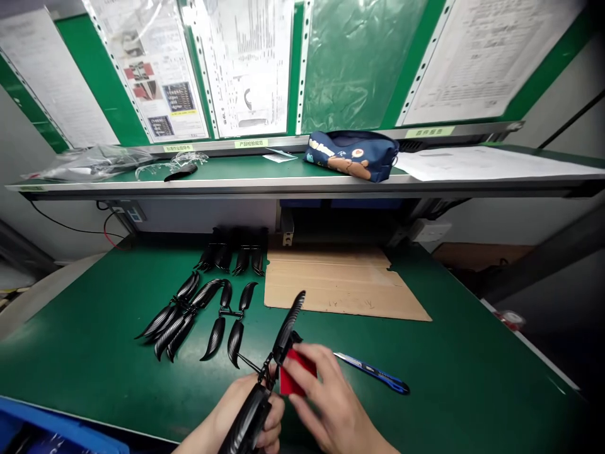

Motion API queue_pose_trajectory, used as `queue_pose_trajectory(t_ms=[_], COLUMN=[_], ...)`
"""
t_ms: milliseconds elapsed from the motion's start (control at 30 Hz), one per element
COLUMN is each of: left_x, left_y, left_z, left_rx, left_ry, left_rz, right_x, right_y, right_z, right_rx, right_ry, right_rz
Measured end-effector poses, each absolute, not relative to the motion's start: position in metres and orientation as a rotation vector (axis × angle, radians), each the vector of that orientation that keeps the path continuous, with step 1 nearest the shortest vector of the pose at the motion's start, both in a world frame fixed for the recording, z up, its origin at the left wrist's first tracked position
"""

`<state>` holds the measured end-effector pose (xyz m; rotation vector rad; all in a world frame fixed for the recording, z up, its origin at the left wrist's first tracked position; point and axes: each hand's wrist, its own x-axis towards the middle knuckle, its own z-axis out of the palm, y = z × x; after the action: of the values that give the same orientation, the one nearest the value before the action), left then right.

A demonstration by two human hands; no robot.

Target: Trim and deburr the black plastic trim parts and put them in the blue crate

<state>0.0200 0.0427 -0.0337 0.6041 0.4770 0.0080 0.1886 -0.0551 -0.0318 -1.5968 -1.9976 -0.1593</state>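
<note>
Black ribbed part (278,353), on its sprue, near the front edge of the green table (454,366), upper blade rising free, lower blade gripped in the left hand (258,413), fingers curled shut around it. Right hand (331,403) just beside, pinching a red tool (295,372) against the sprue (contact point hidden by fingers). Tool's shape hard to make out. Wrists cut off at the bottom edge. Beyond, more black parts (198,315) in a loose spread, a cardboard sheet (340,284), blue-handled knife (373,372) right of the hands. Blue bin (57,435) at bottom left, mostly cropped.
</note>
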Motion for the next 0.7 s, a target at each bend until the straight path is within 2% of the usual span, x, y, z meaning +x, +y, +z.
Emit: queue_pose_trajectory(t_ms=[133, 267, 433, 700], left_x=[0.024, 0.031, 0.038, 0.042], left_y=[0.038, 0.031, 0.019, 0.012], left_z=[-0.041, -0.039, -0.024, -0.024], left_rx=[0.584, 0.478, 0.402, 0.278], left_ry=[0.428, 0.499, 0.597, 0.489], left_rz=[-0.046, 0.089, 0.235, 0.207], right_x=[0.202, 0.21, 0.216, 0.232], right_y=[-0.055, -0.054, -0.054, -0.057], right_z=[-0.031, -0.031, -0.033, -0.038], right_rx=[-1.601, -1.454, -1.487, -1.503], right_ry=[-2.024, -2.118, -2.041, -1.993], right_rz=[-0.161, -0.199, -0.03, 0.045])
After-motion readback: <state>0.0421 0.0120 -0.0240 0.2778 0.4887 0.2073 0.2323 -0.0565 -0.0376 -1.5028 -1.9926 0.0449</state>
